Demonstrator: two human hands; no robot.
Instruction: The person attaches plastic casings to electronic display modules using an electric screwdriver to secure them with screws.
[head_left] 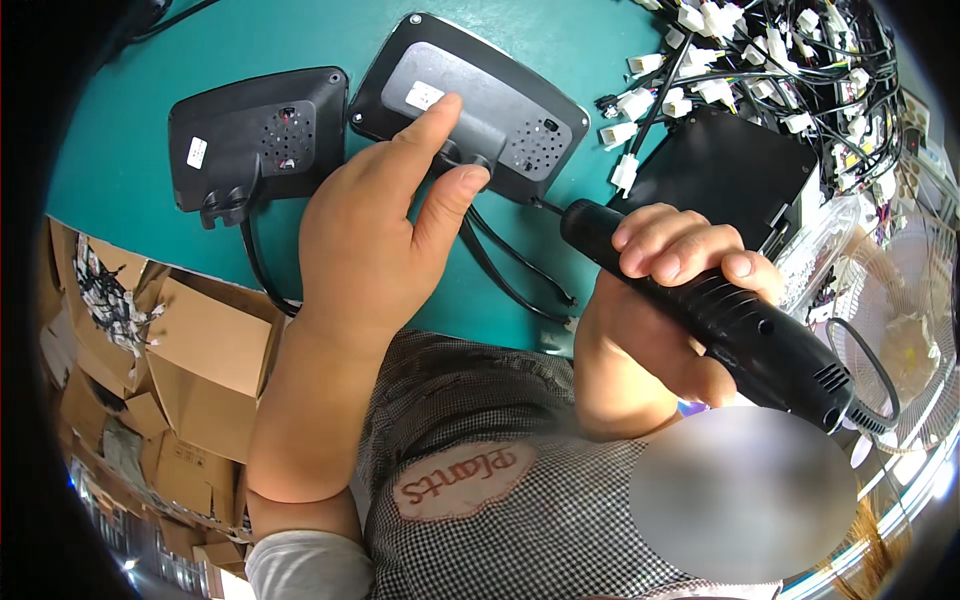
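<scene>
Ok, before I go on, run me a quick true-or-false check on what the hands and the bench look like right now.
1. The right grip is closed around a black power driver. True.
2. The left grip is at the left-hand black housing. False: its thumb and index finger are over the right-hand black housing.
3. The driver's tip is at a corner of the right-hand black housing. True.
4. White connectors lie at the lower left of the green work surface. False: they are bunched at its upper right.
5. Both housings carry a white label. True.
</scene>
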